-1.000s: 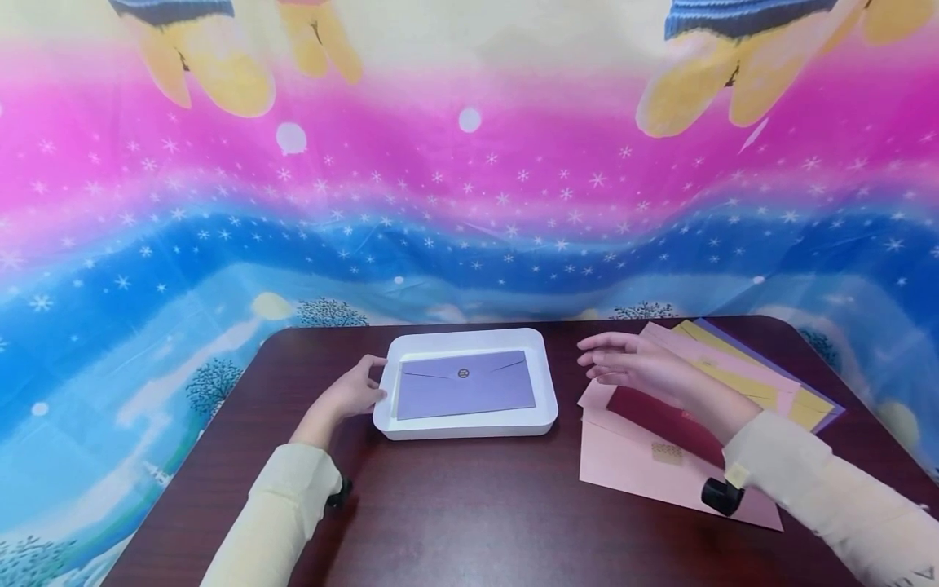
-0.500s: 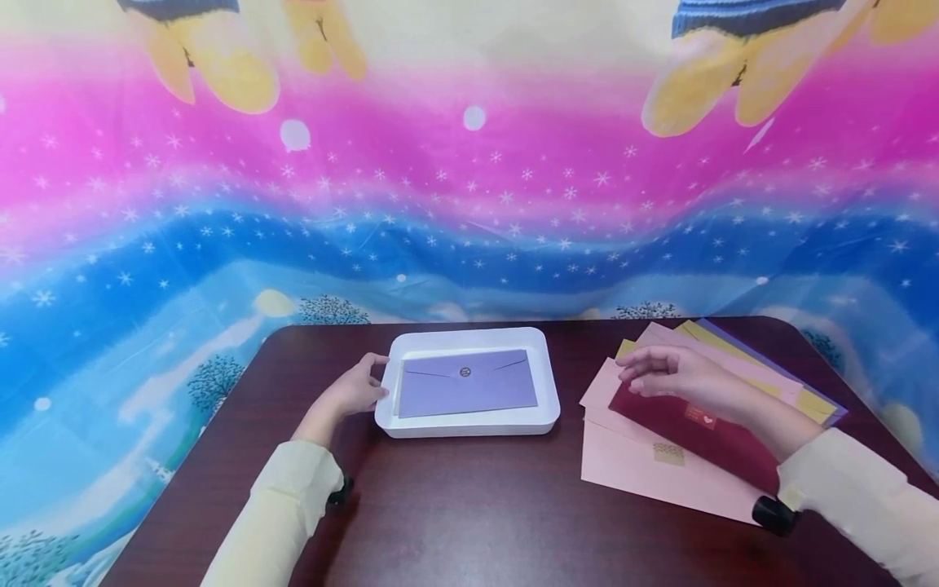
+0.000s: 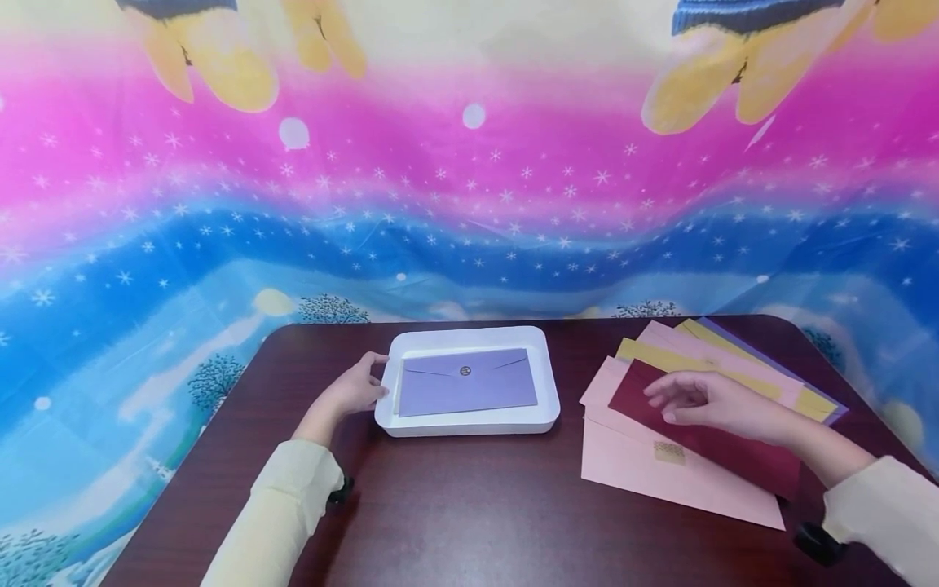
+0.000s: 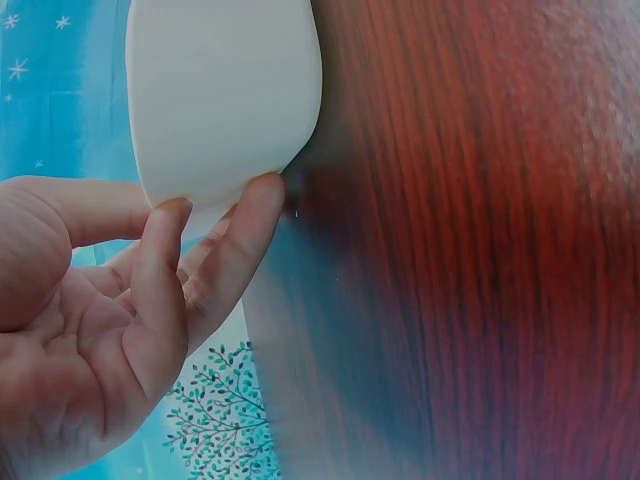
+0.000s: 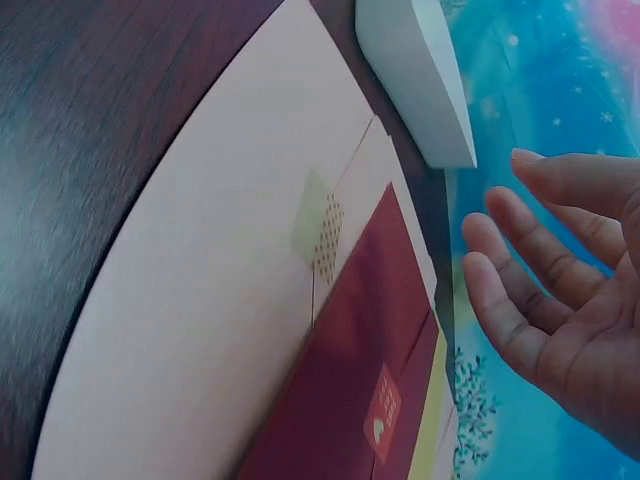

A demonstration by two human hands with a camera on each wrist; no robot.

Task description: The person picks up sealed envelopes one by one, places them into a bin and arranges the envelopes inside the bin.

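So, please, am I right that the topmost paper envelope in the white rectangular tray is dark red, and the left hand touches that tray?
Not quite: the head view shows the topmost paper envelope is purple, not dark red; the left hand does touch the white rectangular tray.

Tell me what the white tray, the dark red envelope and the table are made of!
The white tray looks like smooth plastic: even colour, rounded corners; coated metal is possible. The dark red envelope seems to be matt paper or thin card, given its flatness and flap line. The table looks like wood or wood-pattern laminate, with streaky grain and a soft shine.
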